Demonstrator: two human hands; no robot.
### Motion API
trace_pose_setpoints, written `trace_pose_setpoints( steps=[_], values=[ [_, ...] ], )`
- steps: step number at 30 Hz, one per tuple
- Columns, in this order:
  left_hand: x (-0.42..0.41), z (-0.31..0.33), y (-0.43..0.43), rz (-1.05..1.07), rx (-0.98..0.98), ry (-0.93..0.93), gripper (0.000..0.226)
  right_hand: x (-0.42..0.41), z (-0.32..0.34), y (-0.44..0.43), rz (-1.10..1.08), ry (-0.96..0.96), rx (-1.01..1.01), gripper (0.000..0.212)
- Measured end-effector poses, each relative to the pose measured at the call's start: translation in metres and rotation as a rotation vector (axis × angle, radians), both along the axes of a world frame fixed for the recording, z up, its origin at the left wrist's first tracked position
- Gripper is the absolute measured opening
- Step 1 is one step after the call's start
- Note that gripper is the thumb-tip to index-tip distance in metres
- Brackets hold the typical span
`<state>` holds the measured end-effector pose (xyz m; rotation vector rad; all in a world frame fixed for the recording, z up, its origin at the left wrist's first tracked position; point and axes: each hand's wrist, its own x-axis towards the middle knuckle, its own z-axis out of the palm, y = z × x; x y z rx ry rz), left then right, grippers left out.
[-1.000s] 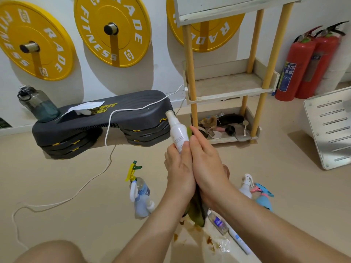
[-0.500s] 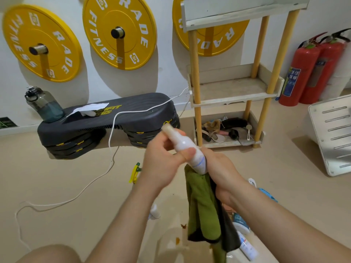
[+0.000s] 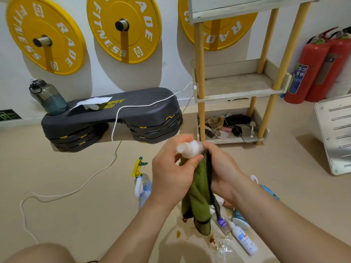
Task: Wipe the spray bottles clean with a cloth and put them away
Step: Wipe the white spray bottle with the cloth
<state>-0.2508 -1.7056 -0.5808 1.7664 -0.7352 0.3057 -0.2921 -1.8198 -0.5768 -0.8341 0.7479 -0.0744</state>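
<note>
Up between both hands is the small white spray bottle, blurred, its cap end pointing left. The left hand pinches its upper part, thumb and fingers curled round it. The right hand grips the green cloth around the bottle's lower body, and the cloth's tail hangs down. A yellow-trigger sprayer stands on the floor just left of the left wrist.

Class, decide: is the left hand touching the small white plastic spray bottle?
Touching. Head view: left hand pinches the small white plastic spray bottle between thumb and fingers.
</note>
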Motion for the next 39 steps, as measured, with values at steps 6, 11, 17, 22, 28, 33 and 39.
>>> trace_pose_setpoints(
  steps=[6,11,17,22,28,33,39],
  values=[
    [-0.001,-0.013,0.008,-0.121,0.058,0.266,0.034,0.008,-0.003,0.004,-0.185,-0.013,0.050,0.035],
    [0.000,-0.014,0.011,-0.158,0.226,0.302,0.049,0.011,0.000,0.009,-0.194,-0.009,-0.019,0.038],
    [0.009,-0.029,0.016,-0.179,0.550,0.227,0.062,0.012,-0.010,0.039,-0.019,0.002,-0.209,0.032],
    [0.018,-0.007,0.034,-0.231,0.407,0.467,0.076,0.011,-0.015,0.030,0.174,-0.047,-0.373,0.026],
    [0.029,-0.020,0.051,0.050,0.882,0.045,0.064,0.010,-0.007,0.031,0.338,-0.133,-0.967,0.024],
    [0.032,-0.046,0.063,0.021,0.730,0.445,0.039,0.010,-0.020,0.050,0.251,-0.110,-1.194,0.024],
    [0.033,-0.075,0.052,-0.009,0.420,0.702,0.038,0.019,-0.027,0.056,0.313,-0.121,-0.951,0.029]
  ],
)
